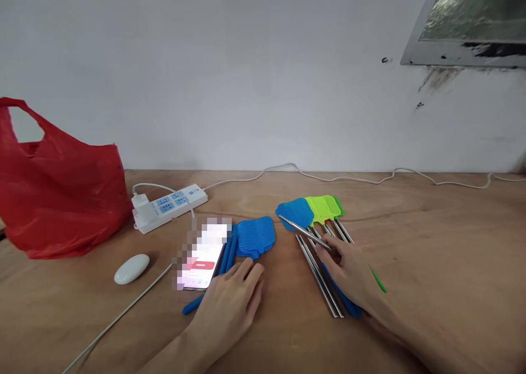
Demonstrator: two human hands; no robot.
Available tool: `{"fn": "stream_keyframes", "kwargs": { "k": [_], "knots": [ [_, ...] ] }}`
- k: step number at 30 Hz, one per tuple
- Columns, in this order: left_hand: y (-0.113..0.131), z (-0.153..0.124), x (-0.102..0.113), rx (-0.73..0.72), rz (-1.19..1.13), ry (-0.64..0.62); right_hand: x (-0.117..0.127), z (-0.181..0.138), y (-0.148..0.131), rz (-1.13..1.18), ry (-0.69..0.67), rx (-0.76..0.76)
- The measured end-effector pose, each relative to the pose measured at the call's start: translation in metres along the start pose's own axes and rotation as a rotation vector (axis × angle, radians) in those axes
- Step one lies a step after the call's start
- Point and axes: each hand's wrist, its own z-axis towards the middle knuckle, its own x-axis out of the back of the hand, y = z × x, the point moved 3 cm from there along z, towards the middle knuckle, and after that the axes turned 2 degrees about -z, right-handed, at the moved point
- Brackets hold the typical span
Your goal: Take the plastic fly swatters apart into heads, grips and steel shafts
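My left hand (232, 297) is curled over a blue fly swatter's handle (193, 304), whose end sticks out at its left; the fingertips are partly hidden. Just beyond the fingers lies a blue mesh swatter head (255, 236). My right hand (349, 270) grips a thin metal rod (302, 230) that points up and left over other swatters. Those lie fanned out, with a blue head (293, 212), yellow-green heads (322, 208) and metal shafts. Several loose metal rods (318, 281) lie beside a blue handle (351, 305) under my right hand.
A lit phone (203, 259) lies left of the blue swatter. Farther left are a white mouse (132, 268), a white power strip (170, 207) with a plug, and a red plastic bag (61, 193). A white cord (329, 178) runs along the wall.
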Motion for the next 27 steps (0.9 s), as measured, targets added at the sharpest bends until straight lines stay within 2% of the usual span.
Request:
{"fn": "stream_keyframes", "kwargs": {
  "k": [4,11,14,19,23,27],
  "knots": [
    [-0.005,-0.009,0.009,0.078,0.093,0.004,0.000,-0.001,-0.001,-0.005,-0.007,0.007],
    [-0.007,-0.019,0.015,0.230,0.275,-0.142,-0.002,-0.002,-0.002,-0.042,-0.003,0.029],
    [-0.009,-0.020,0.015,0.223,0.315,-0.149,-0.001,-0.002,-0.003,-0.054,0.008,0.029],
    [-0.018,-0.028,0.009,0.153,0.368,-0.078,0.000,-0.002,-0.004,-0.053,0.006,0.041],
    [-0.019,-0.032,0.007,0.138,0.279,-0.072,0.000,-0.001,-0.003,-0.074,0.017,0.064],
    [-0.010,-0.021,0.010,0.107,0.144,-0.111,-0.001,-0.001,-0.003,-0.080,0.013,0.054]
  ]
}}
